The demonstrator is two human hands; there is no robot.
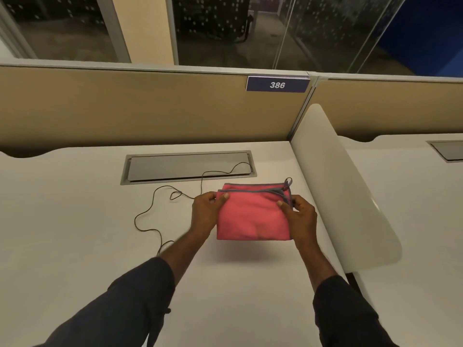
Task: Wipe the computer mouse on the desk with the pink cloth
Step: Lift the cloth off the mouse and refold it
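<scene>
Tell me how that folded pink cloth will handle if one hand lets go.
The pink cloth would probably flop: it looks soft, with loose layered edges, held by the left hand and right hand. Likely light; pinches suffice. Its folds may fall open.

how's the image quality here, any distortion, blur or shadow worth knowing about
Head view: wide-angle lens bends the partition top and desk edges into curves; warm, dim lighting; the pink cloth, held by the left hand and right hand, casts a soft shadow on the desk below; the 386 sign reads sharp; the sleeves look slightly soft.
</scene>
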